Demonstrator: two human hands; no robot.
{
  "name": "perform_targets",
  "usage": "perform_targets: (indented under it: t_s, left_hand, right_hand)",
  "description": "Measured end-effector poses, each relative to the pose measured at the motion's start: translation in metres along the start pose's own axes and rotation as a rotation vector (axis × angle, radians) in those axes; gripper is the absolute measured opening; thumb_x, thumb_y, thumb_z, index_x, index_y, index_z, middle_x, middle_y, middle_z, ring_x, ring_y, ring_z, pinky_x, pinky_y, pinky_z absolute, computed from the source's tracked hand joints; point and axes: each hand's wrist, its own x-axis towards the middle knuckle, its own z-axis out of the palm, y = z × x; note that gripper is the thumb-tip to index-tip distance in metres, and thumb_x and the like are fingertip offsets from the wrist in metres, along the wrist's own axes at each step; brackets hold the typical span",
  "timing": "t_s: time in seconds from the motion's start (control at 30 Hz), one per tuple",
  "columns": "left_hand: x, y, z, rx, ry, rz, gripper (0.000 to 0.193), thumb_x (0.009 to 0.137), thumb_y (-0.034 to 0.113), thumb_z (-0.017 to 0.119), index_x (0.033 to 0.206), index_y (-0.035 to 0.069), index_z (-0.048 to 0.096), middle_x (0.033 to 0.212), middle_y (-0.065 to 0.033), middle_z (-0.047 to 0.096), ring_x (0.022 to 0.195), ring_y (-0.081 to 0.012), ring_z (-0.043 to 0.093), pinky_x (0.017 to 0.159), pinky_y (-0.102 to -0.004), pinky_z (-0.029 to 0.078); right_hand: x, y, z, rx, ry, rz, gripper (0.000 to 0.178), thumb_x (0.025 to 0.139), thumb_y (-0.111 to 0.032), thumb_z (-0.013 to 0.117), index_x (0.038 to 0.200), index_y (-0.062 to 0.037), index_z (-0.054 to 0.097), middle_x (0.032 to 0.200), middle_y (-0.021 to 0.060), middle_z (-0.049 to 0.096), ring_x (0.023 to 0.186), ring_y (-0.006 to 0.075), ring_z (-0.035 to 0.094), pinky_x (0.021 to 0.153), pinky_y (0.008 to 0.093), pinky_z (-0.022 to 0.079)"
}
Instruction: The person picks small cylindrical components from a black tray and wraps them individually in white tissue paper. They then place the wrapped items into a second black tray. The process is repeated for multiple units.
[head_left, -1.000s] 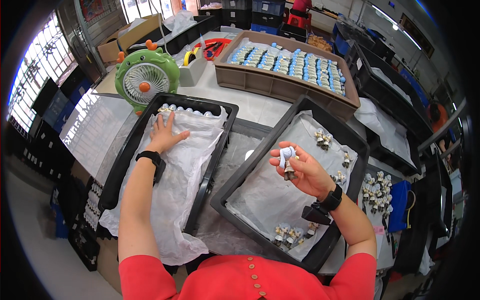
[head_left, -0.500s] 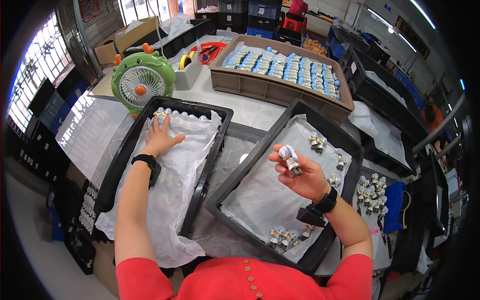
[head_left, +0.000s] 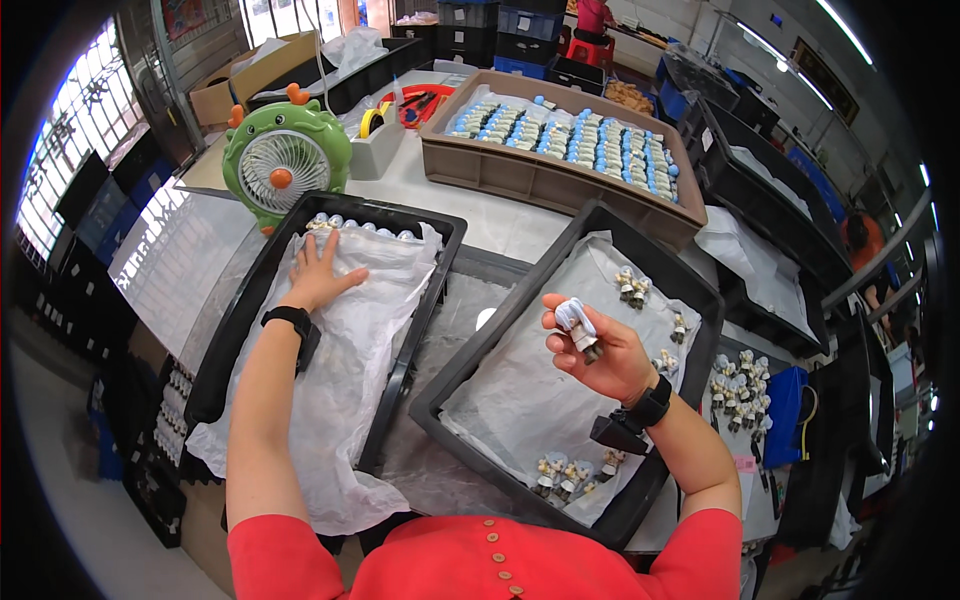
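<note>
My left hand (head_left: 320,277) lies with spread fingers on the white liner sheet (head_left: 350,330) in the left black tray (head_left: 213,385). Beyond its fingertips, a row of small pale figurines (head_left: 380,231) shows along that tray's far end. Over the right black tray (head_left: 447,393), my right hand (head_left: 612,362) pinches a small figurine (head_left: 575,322) with a whitish top and dark feet. Similar figurines stand on the right tray's liner: a pair (head_left: 631,287) at the far side and a cluster (head_left: 566,476) at the near end.
A brown crate (head_left: 480,170) with rows of blue-and-white pieces stands beyond the trays. At the far left is a green fan (head_left: 284,160). More figurines (head_left: 740,390) and a blue box (head_left: 786,415) are at the right. Another person (head_left: 866,245) appears at the far right.
The held figurine has turned and tilted in my right fingers, with a slight shift down. My left hand has stayed where it was.
</note>
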Motion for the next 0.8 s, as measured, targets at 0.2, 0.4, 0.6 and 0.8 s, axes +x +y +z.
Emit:
perform_targets:
  t_s: [0.2,0.4,0.6,0.8]
  left_hand:
    - [-0.003,0.005,-0.004,-0.002,-0.007,-0.009,0.104,0.066,0.072,0.058,0.146,0.023,0.012,0.149,-0.0220,0.000,0.137,-0.0432,0.004,0.105,-0.0576,0.012]
    - [-0.009,0.011,-0.009,-0.004,-0.018,-0.012,0.100,0.069,0.069,0.057,0.146,0.023,0.012,0.149,-0.0240,0.001,0.137,-0.0434,0.005,0.105,-0.0559,0.013]
    - [-0.010,0.011,-0.009,0.011,-0.018,-0.020,0.099,0.071,0.068,0.057,0.146,0.023,0.011,0.148,-0.0252,0.002,0.136,-0.0435,0.005,0.105,-0.0562,0.013]
    - [-0.005,0.005,-0.005,0.016,-0.020,-0.021,0.103,0.068,0.071,0.057,0.146,0.024,0.010,0.149,-0.0238,0.000,0.137,-0.0427,0.004,0.104,-0.0576,0.012]
  right_hand:
    - [0.001,-0.003,-0.002,0.084,-0.010,0.030,0.045,0.098,-0.027,0.035,0.134,-0.0013,0.034,0.117,0.0110,0.055,0.100,0.0230,0.058,0.084,0.0317,0.046]
    - [0.003,0.003,0.001,0.034,-0.015,0.007,0.044,0.098,-0.028,0.035,0.134,-0.0032,0.036,0.119,0.0100,0.054,0.100,0.0205,0.055,0.084,0.0325,0.046]
    - [0.002,0.003,0.003,-0.120,0.010,0.006,0.042,0.097,-0.027,0.037,0.132,-0.0043,0.039,0.118,0.0092,0.054,0.099,0.0186,0.054,0.082,0.0307,0.045]
    - [0.001,0.004,0.009,-0.253,0.005,-0.018,0.041,0.097,-0.027,0.038,0.130,-0.0036,0.041,0.117,0.0102,0.054,0.097,0.0170,0.054,0.079,0.0298,0.044]
